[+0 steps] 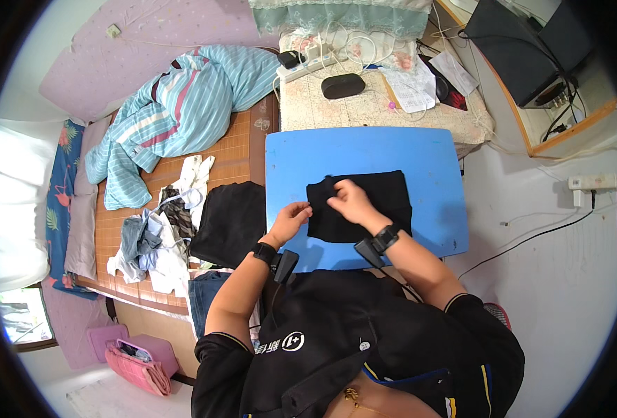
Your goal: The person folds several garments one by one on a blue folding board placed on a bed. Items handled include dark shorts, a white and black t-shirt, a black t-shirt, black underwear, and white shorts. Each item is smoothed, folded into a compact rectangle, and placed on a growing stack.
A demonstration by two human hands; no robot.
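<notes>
A black garment (385, 198) lies folded into a flat rectangle on a blue tabletop (364, 150); its exact kind does not show. My left hand (291, 220) is at its left edge, thumb and fingers closed together on the border of the cloth. Over the left half of the garment, my right hand (353, 203) is bent, fingers curled and closed on the cloth near its upper left corner, where the fabric is slightly rumpled. The fingertips are partly lost against the black. A dark band with a small device sits on each wrist.
Left of the table is a bed with a woven mat (242, 150), a black cloth (230, 223), a pile of clothes (158, 244) and a striped blue quilt (183, 104). Behind stands a covered table with a power strip (308, 68), a black case (343, 86) and papers (413, 87).
</notes>
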